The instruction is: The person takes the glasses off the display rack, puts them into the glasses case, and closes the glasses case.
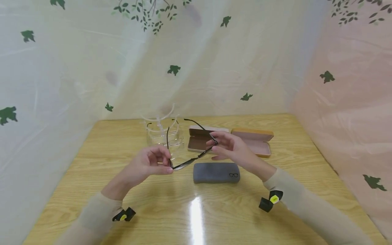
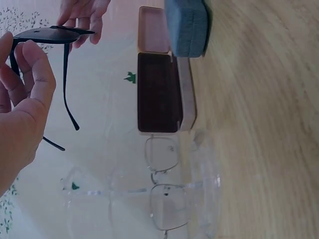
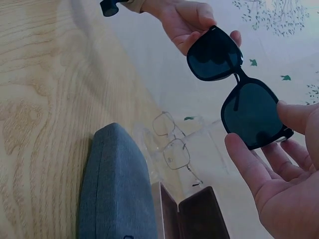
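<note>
Black sunglasses [image 3: 251,112] with dark lenses are held up above the table, temples unfolded and pointing away from me. My left hand [image 1: 153,161] pinches the frame at its left hinge corner between thumb and fingers. At the opposite corner, my right hand [image 1: 234,149] grips the frame by the right hinge. Below them a closed blue-grey glasses case [image 1: 214,173] with a small glasses print lies on the table. Behind the sunglasses stands a clear display stand [image 2: 209,189] bearing thin-rimmed eyeglasses [image 2: 167,206].
An open case with a dark brown lining [image 1: 196,143] sits behind my right hand. Beside it lies another open case, orange outside and pink inside [image 1: 260,147]. The wooden table [image 1: 153,211] ends at a pale curtain [image 1: 214,81] printed with leaves.
</note>
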{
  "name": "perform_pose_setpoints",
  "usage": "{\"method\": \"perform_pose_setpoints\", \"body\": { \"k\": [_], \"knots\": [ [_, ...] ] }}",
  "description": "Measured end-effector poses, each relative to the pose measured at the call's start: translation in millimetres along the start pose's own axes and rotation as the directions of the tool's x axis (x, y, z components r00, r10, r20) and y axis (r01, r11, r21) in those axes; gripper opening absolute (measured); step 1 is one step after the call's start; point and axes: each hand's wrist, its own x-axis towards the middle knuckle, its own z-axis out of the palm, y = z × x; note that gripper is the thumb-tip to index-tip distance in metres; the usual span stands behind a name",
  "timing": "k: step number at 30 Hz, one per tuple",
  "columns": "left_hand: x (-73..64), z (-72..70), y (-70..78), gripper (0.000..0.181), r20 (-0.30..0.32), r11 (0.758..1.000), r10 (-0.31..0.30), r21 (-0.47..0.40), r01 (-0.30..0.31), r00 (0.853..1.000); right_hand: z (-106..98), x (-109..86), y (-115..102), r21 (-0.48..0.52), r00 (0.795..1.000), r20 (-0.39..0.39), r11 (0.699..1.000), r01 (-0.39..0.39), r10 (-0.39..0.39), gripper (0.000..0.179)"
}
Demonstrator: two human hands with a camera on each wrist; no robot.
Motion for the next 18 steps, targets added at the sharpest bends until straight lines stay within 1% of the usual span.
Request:
{"method": "perform_pose_setpoints", "body": {
  "k": [5,8,11,13,15,18],
  "knots": [
    [5.9,4.0,-7.7,0.026,-0.014,0.999,-0.029,-0.013,0.029,0.999,-7,-5.5,3,-0.003,1.0,-0.013,1.0,-0.017,0.017,0.056],
    [9.8,5.1,-12.0,0.026,-0.045,0.998,-0.062,-0.029,0.06,0.997,-12,-6.8,7,0.007,1.0,-0.018,1.0,-0.02,0.021,0.053],
    [13.3,5.3,-16.4,0.029,-0.09,0.993,-0.099,-0.068,0.093,0.991,-16,-8.7,11,0.025,1.0,-0.018,1.0,-0.015,0.015,0.049],
    [15.6,5.2,-18.8,0.033,-0.116,0.99,-0.109,-0.103,0.097,0.987,-18,-10.1,12,0.039,1.0,-0.013,0.999,-0.008,0.008,0.046],
    [17.6,4.8,-21.1,0.038,-0.134,0.985,-0.106,-0.152,0.086,0.985,-18,-11.4,12,0.056,1.0,-0.005,0.998,-0.004,0.004,0.043],
    [20.4,4.4,-23.1,0.046,-0.143,0.978,-0.094,-0.197,0.065,0.985,-19,-13.0,11,0.071,1.0,0.002,0.998,-0.001,0.001,0.041]
  ]
}}
